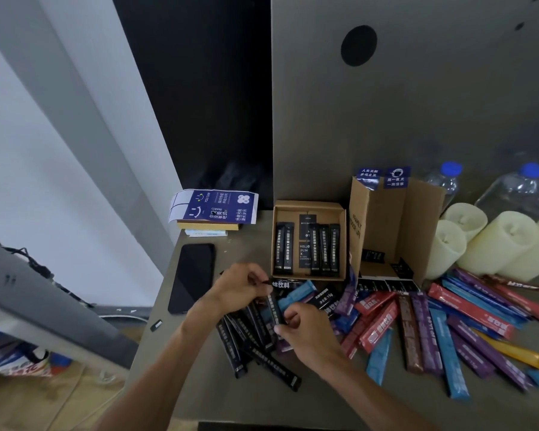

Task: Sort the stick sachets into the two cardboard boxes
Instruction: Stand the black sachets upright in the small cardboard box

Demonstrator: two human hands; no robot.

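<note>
Okay, head view: we see black stick sachets heaped mid-table, coloured sachets fanned right, five black ones in the low box; tall box beside it. Left hand and right hand both pinch one black sachet above the heap.

Likely a home or office desk corner, phone, books, candles, water bottles

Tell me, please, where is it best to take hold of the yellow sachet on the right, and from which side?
Grip the yellow sachet at its lower-right end, coming from above at the table's near right. That end lies bare, while its upper-left part runs under purple and blue sachets. Pinch its narrow width and slide it out lengthwise.
</note>
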